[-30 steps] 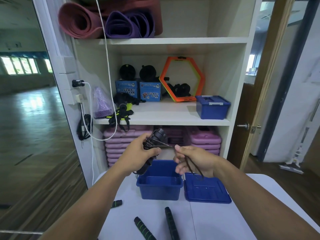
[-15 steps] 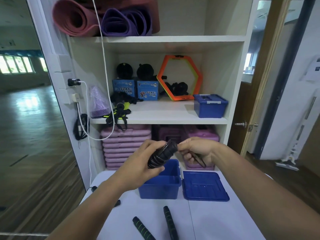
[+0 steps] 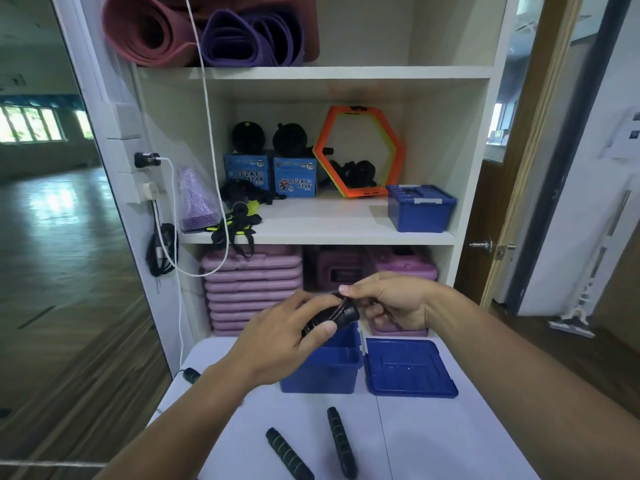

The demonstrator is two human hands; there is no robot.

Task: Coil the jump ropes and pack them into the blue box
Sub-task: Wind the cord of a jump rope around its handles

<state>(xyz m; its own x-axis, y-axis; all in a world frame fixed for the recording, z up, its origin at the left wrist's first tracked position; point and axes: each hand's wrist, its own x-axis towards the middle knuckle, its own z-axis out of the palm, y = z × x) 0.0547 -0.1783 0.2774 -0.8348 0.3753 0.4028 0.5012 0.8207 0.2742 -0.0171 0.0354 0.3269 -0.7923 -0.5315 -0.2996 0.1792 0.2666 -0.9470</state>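
We grip a bundled black jump rope [image 3: 332,315] in our left hand [image 3: 277,344], its fingers [image 3: 323,329] curled round the handles; our right hand [image 3: 391,299] pinches a strand of cord just beside them; directly below the fingers the open blue box [image 3: 322,375] stands on the white bench [image 3: 433,438]; its lid [image 3: 410,367] lies flat just right of the box; nearer us than the fingers lie two green-striped handles [image 3: 289,457], apart from each other; a third handle [image 3: 190,374] sits well left of the fingers at the bench edge.

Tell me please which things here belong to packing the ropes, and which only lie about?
For the job: jump rope in left hand and right hand; open blue box; lid; rope handles on the table.

Lying about: rolled mats; orange hexagon; Lucky Star boxes; closed blue box on the shelf.
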